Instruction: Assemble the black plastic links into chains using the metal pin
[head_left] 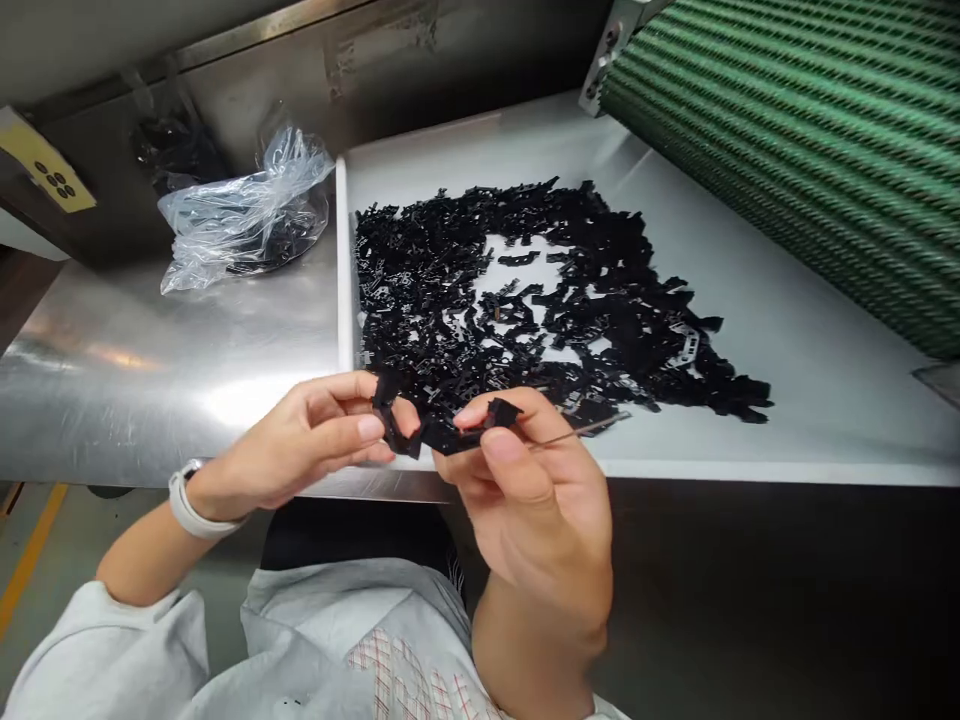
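Just above the front edge of the white tray, I hold a black, angular plastic part between my hands. My left hand is closed on its left end, thumb and fingers around it. With the thumb and fingers of my right hand I pinch the right end. A thin metal rod also sticks out to the right from this hand; its other end is hidden. Whether the black plastic is one part or two touching pieces, I cannot tell. A heap of similar black plastic parts lies behind.
A green ribbed conveyor belt slopes over the tray at the right. On the metal table at left sits a clear plastic bag with black contents. A yellow panel with black dots is at far left.
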